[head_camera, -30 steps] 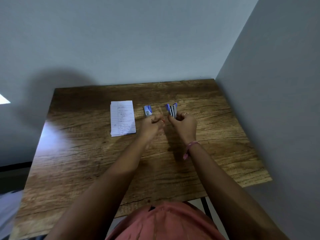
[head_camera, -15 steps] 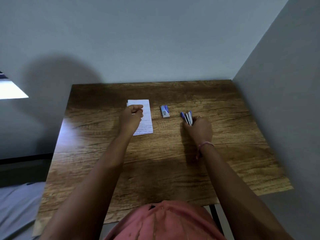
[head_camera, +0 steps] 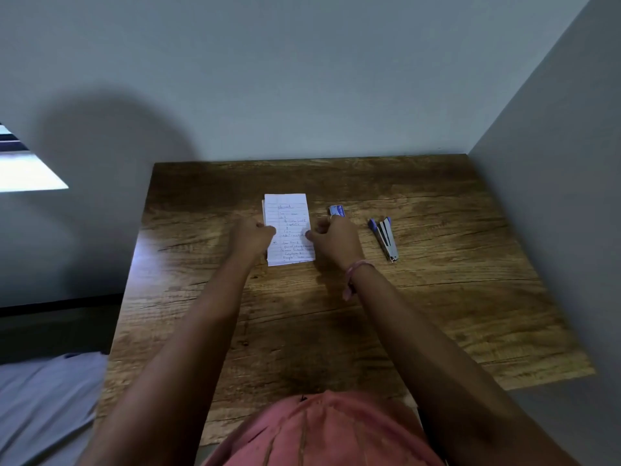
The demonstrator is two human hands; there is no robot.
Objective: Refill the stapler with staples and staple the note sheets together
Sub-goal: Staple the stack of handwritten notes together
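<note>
On the far half of the wooden table lies the small stack of note sheets, lined paper with handwriting too small and blurred to read. Its lower left corner is hidden behind the left hand, and part of its right edge behind the right hand. Both hands are curled at the edges of the stack, fingers touching the paper from either side; whether they actually pinch the sheets or only press against them cannot be told, since the fingertips are turned away from the camera. A ring shows on a right finger, and a pink band circles the right wrist.

Just beyond the right hand sits the small blue box of staples, its near end covered by the knuckles. To the right, apart from both hands, the stapler lies on the table with its arms splayed open, blue ends pointing away. Grey walls close in the table at the back and right. At the bottom, a pink garment is cut off by the frame.
</note>
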